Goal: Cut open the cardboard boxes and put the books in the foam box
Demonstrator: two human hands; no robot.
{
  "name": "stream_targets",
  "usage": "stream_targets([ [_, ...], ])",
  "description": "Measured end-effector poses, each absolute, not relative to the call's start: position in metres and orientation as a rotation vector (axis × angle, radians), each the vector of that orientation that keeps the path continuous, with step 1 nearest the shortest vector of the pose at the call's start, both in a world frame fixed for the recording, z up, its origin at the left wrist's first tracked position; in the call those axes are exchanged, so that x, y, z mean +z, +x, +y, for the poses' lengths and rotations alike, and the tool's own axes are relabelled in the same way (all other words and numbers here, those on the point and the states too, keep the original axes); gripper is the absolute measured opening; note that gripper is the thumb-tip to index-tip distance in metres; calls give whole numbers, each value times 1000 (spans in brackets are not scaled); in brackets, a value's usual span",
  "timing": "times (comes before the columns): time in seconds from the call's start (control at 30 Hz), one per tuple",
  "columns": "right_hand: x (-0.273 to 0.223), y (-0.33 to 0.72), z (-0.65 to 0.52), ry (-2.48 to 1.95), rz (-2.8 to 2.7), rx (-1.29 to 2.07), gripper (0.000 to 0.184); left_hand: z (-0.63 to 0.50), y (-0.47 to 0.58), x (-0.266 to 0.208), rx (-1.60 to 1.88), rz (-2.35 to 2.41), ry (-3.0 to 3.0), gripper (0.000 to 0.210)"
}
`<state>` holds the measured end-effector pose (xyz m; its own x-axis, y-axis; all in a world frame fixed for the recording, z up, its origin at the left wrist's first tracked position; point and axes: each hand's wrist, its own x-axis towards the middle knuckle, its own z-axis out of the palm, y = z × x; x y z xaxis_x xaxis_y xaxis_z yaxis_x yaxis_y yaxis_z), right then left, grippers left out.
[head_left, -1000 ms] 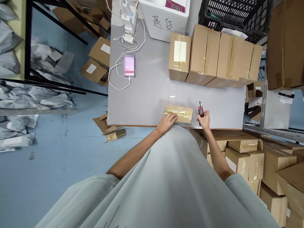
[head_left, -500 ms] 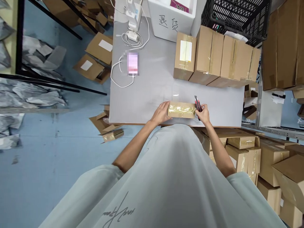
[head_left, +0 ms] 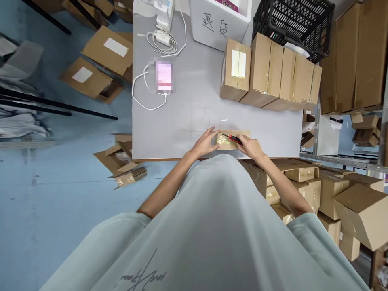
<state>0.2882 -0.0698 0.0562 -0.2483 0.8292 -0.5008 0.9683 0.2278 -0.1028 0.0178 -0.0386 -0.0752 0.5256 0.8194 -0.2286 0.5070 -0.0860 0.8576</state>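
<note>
A small cardboard box (head_left: 224,144) with shiny tape along its top lies near the front edge of the table. Around its left end, my left hand (head_left: 206,142) has fingers at the far corner and the thumb at the near side, gripping it. My right hand (head_left: 251,147) is closed on a red and black utility knife (head_left: 233,138). The knife lies over the taped top, its tip pointing left toward my left hand. Whether the blade touches the tape I cannot tell.
Several taped cartons (head_left: 263,72) stand in a row at the back right of the grey table (head_left: 182,121). Behind them are a white bin (head_left: 218,30) and a black crate (head_left: 294,24). A phone (head_left: 164,76) on a white cable lies left. More boxes (head_left: 303,190) crowd below right.
My right hand has moved left from the box's right end, and the knife has swung from upright to pointing left across the top. My left hand stays at the left end. The view has shifted slightly.
</note>
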Motion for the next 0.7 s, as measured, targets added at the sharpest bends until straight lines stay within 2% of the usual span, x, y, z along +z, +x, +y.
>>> stream_targets([
  [0.23,72,253,-59,1313,2039,-465,48,-43,10,-89,416,1027,1708,86],
  [0.7,108,230,-45,1099,1962,-402,69,-43,9,-85,358,986,1712,87],
])
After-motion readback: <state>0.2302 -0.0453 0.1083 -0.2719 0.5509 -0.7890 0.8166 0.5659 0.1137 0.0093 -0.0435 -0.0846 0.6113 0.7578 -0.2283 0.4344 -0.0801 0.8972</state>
